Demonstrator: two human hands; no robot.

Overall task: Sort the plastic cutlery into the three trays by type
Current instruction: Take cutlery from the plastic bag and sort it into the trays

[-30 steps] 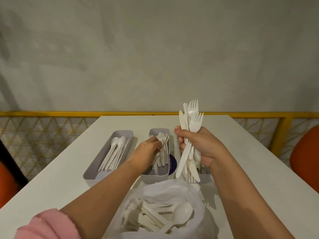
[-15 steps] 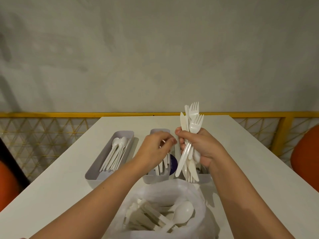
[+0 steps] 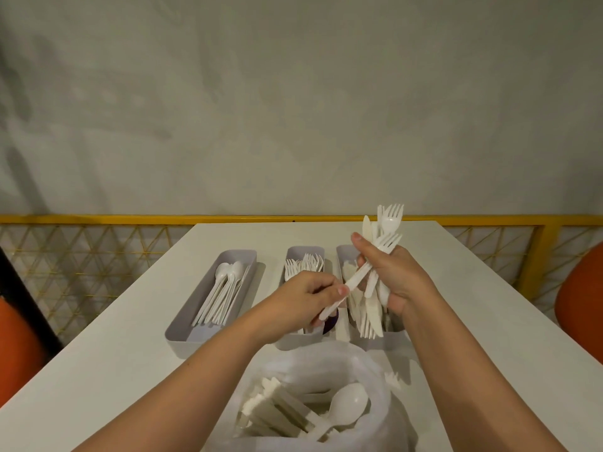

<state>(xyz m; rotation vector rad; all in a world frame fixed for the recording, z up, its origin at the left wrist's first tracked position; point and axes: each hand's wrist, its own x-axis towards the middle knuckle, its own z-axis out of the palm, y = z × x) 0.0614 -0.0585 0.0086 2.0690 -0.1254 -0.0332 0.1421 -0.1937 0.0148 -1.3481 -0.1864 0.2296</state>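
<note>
Pinching the thin handle of one white fork (image 3: pixel 355 278) between thumb and fingers, the left hand (image 3: pixel 303 300) holds it over the middle tray (image 3: pixel 305 249), where other forks lie, while the right hand (image 3: pixel 396 280) grips a mixed bunch (image 3: pixel 388 221) upright over the right tray (image 3: pixel 341 252). The fork looks light, smooth and a bit bendy, so I think the handle is the best place to hold it, and a hard squeeze could snap it. More pieces sit in the near bag (image 3: pixel 326 357).
</note>
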